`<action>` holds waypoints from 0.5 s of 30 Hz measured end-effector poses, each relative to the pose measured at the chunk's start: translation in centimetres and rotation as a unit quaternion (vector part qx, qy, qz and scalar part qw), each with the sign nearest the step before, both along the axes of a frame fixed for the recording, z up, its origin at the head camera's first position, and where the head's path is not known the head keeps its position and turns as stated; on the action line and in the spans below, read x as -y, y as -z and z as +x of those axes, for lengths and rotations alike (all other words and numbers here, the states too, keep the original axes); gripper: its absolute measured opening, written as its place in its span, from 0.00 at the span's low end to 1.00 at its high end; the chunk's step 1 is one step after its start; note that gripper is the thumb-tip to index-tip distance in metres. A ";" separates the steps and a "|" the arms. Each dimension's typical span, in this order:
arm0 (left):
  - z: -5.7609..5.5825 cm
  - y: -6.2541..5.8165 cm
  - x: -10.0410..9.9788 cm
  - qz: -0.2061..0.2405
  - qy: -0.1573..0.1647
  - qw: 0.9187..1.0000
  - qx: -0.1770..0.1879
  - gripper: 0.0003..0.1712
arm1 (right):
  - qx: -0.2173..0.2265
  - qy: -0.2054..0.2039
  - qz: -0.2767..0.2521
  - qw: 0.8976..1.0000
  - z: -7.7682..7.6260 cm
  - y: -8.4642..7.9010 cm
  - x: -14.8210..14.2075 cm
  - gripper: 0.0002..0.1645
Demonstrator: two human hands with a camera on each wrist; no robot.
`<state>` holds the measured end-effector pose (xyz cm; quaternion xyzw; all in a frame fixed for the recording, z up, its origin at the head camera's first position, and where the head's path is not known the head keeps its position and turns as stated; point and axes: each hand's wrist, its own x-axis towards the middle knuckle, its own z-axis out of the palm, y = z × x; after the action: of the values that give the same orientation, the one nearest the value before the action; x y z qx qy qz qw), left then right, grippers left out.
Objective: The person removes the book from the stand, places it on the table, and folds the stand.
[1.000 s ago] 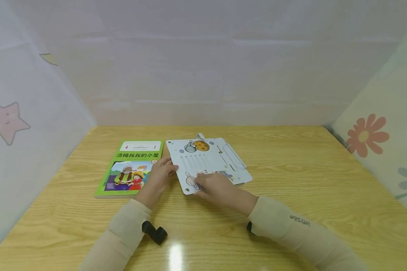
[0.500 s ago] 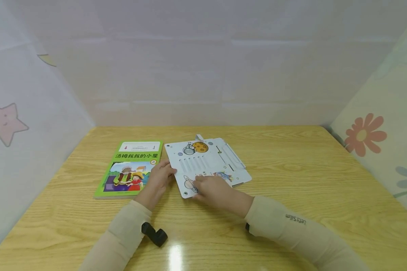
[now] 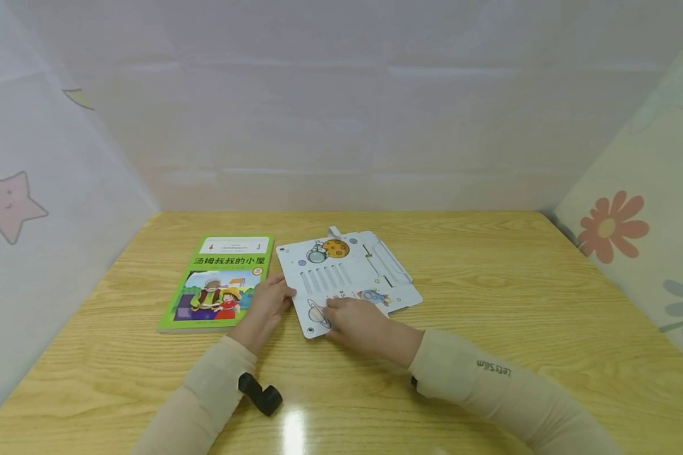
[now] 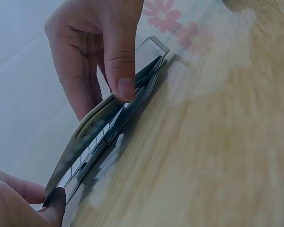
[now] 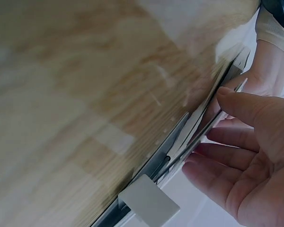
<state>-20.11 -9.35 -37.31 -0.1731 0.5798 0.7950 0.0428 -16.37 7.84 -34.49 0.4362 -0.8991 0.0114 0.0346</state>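
A white flat folding book stand (image 3: 350, 272), printed with an astronaut, planets and a rocket, lies on the table before me. At its left edge my left hand (image 3: 266, 304) pinches the panel with thumb and fingers. My right hand (image 3: 360, 323) grips the front edge near the ringed planet. From the side, in the left wrist view, the stand (image 4: 102, 130) shows thin layers spread a little apart and its upper panel tilted. In the right wrist view my right hand (image 5: 255, 161) has the thumb on one side of the panel and the fingers on the other.
A green picture-cover book (image 3: 222, 294) lies flat just left of the stand, close beside my left hand. The wooden table (image 3: 518, 284) runs back to a pale wall (image 3: 341, 126). Printed sheets stand along both sides.
The upper panel's front left corner has shifted slightly towards me and to the left. Both hands have kept their hold and moved only a little with it.
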 end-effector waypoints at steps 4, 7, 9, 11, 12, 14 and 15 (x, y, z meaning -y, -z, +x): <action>0.0 0.2 0.0 -0.002 -0.002 1.000 0.003 0.32 | 0.005 0.000 0.001 1.000 -0.1 0.2 -0.1 0.18; -0.1 0.2 0.0 0.004 -0.002 1.000 -0.001 0.32 | 0.014 0.002 0.006 1.000 -0.1 0.2 -0.1 0.20; -0.1 0.3 0.0 0.005 -0.004 1.000 -0.002 0.32 | 0.021 0.003 0.009 1.000 -0.1 0.2 -0.1 0.21; -0.1 0.4 -0.1 0.002 -0.007 1.000 0.000 0.32 | 0.027 0.004 0.010 1.000 -0.2 0.2 -0.2 0.22; -0.1 0.4 -0.2 -0.002 -0.009 1.000 0.003 0.32 | 0.030 0.004 0.009 0.999 -0.2 0.2 -0.2 0.22; -0.1 0.4 -0.2 -0.003 -0.012 1.000 0.005 0.32 | 0.037 0.004 0.008 0.999 -0.3 0.2 -0.2 0.22; -0.1 0.3 -0.3 -0.003 -0.013 1.000 0.006 0.32 | 0.040 0.004 0.006 0.999 -0.3 0.2 -0.3 0.22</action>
<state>-20.20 -9.09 -37.65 -0.1851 0.5798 0.7927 0.0353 -16.67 8.13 -34.71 0.4325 -0.9013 0.0234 -0.0043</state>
